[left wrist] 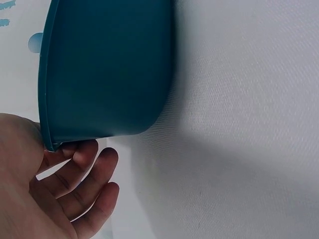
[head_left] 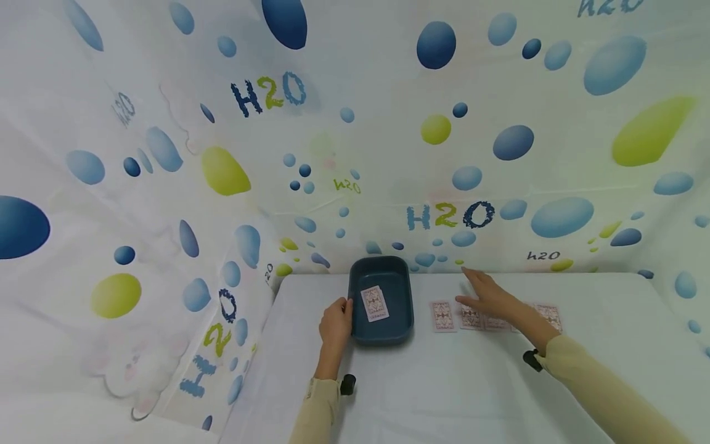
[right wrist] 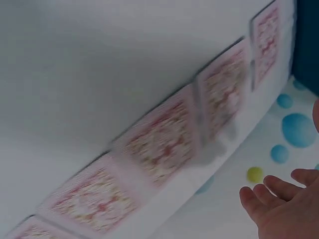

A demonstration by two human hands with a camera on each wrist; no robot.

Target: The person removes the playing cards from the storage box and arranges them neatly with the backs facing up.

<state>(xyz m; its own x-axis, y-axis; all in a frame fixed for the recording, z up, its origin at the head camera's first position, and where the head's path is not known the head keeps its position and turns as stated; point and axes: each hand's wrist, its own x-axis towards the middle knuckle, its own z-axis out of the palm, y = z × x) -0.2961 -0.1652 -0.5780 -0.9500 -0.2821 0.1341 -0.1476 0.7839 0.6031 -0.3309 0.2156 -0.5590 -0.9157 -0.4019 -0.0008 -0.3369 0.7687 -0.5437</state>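
A dark teal plastic basin (head_left: pixel 411 308) stands on the white table, with playing cards (head_left: pixel 375 303) lying face down inside it. My left hand (head_left: pixel 335 324) grips its left rim; in the left wrist view the fingers (left wrist: pixel 102 167) curl under the edge of the basin (left wrist: pixel 104 69). To the right, my right hand (head_left: pixel 490 298) hovers over a row of face-down cards with red-patterned backs, fingers spread and holding nothing. The leftmost card (head_left: pixel 443 316) lies apart from the others. Part of the row is hidden beneath the hand and forearm in the head view.
A white cloth covers the table (head_left: pixel 444 394). Behind it and at the left hangs a white curtain (head_left: pixel 377 160) printed with blue and green drops and H2O lettering. The row's right-end card (head_left: pixel 549 317) lies beyond the right forearm.
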